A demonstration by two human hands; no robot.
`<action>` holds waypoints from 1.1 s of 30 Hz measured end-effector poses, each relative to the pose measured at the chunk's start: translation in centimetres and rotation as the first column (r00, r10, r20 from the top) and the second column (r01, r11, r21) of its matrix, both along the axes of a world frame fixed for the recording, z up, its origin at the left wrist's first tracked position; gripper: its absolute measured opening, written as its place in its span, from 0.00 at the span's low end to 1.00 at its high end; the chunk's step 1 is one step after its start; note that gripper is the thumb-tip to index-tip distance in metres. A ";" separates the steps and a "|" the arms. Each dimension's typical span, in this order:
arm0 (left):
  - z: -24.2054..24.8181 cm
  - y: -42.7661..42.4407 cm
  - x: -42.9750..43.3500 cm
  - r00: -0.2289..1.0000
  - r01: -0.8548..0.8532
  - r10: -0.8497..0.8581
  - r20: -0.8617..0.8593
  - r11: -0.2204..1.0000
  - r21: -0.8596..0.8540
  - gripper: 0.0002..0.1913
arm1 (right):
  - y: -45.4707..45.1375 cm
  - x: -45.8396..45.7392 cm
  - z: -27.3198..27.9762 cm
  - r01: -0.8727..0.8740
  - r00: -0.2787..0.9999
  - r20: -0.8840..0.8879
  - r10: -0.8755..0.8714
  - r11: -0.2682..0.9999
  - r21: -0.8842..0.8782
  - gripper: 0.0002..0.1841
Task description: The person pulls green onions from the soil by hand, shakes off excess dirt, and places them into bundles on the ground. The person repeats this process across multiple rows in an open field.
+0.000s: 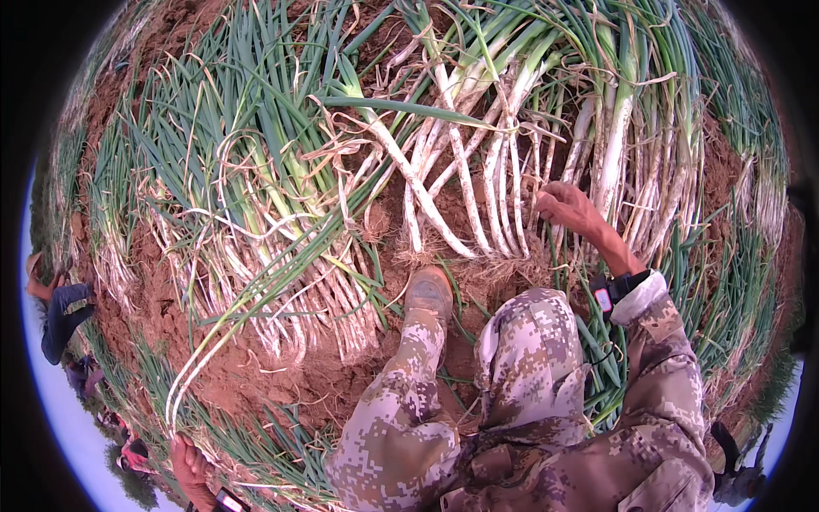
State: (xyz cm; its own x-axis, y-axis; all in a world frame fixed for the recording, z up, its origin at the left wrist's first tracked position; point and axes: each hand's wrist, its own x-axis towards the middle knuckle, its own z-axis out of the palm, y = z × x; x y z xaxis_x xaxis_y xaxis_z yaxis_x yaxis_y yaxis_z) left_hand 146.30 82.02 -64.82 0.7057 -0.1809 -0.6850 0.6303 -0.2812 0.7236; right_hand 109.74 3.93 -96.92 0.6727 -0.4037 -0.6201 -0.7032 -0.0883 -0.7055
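My left hand (189, 461) is at the lower left, closed around the white ends of two long, thin green onions (198, 365). Their green leaves stretch up and right across a large laid-out bundle of green onions (301, 275). My right hand (569, 208) is by the white stalks on the right, its fingers curled in beside a thin stalk; whether it grips that stalk is hard to see. Just left of it, loose green onions (470, 185) lie partly crossed, rooted ends towards me. A thicker bundle of green onions (617, 147) lies beyond my right hand.
My shoe (429, 294) rests on reddish soil (256, 384) between the bundles, close to the loose roots. More green onions (723, 281) lie along the right. Other people (67, 313) are at the far left edge. A dark band with a device (604, 297) circles my right wrist.
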 end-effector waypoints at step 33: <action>-32.5 -61.6 -20.2 0.464 0.840 -0.849 -0.252 0.512 -0.179 0.17 | 6.8 -7.1 -3.1 0.327 0.886 -0.240 -0.397 0.901 -0.285 0.26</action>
State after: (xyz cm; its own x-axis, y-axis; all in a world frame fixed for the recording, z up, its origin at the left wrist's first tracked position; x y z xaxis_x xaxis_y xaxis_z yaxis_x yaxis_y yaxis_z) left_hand 126.11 20.40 -97.36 -0.0165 -0.6041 -0.7968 0.2596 -0.7721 0.5800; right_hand 102.60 10.71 -100.05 0.2597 -0.7388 -0.6218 -0.8840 0.0772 -0.4610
